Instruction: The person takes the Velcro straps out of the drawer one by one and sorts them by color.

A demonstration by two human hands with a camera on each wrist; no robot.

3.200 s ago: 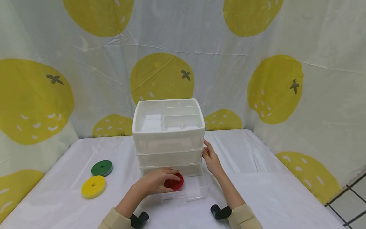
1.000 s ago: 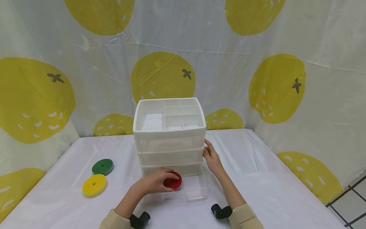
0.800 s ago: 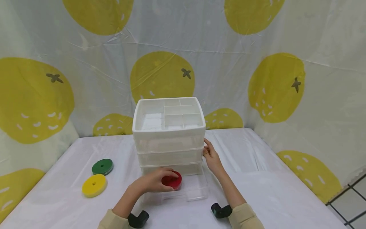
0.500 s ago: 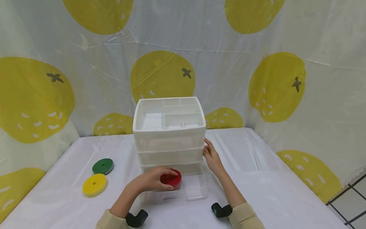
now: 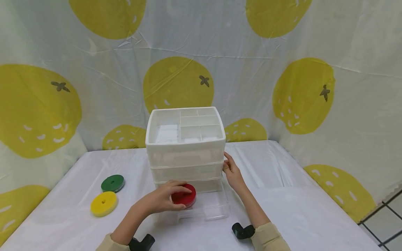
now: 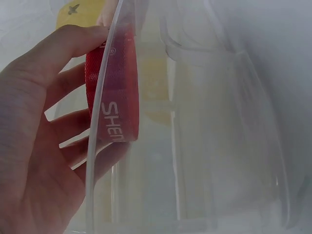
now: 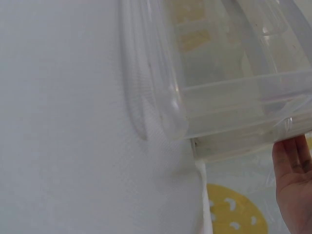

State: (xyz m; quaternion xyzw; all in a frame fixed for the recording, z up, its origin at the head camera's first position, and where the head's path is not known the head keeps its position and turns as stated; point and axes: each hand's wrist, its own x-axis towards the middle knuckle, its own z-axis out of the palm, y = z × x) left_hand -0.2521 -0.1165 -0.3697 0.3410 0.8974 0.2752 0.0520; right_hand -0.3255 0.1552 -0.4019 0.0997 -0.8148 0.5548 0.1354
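In the head view my left hand [image 5: 164,197] grips a red ribbon roll [image 5: 185,198] between thumb and fingers, over the left part of the pulled-out clear bottom drawer [image 5: 216,207]. White lettering shows on the side of the roll [image 6: 117,97] in the left wrist view, where a clear drawer wall [image 6: 97,112] crosses in front of it. My right hand [image 5: 233,174] rests its fingers against the right side of the white drawer cabinet [image 5: 185,153]; its fingers [image 7: 292,153] look nearly straight in the right wrist view.
To the left on the white-covered table [image 5: 273,209] lie a yellow roll [image 5: 103,204] and a green roll [image 5: 113,183], close together. The cabinet's top is a tray with several compartments. A patterned curtain [image 5: 238,80] hangs behind the table.
My left hand has shifted left and slightly away from me with the red ribbon roll, which now sits nearer the drawer's left side. The right hand stays at the cabinet's side.
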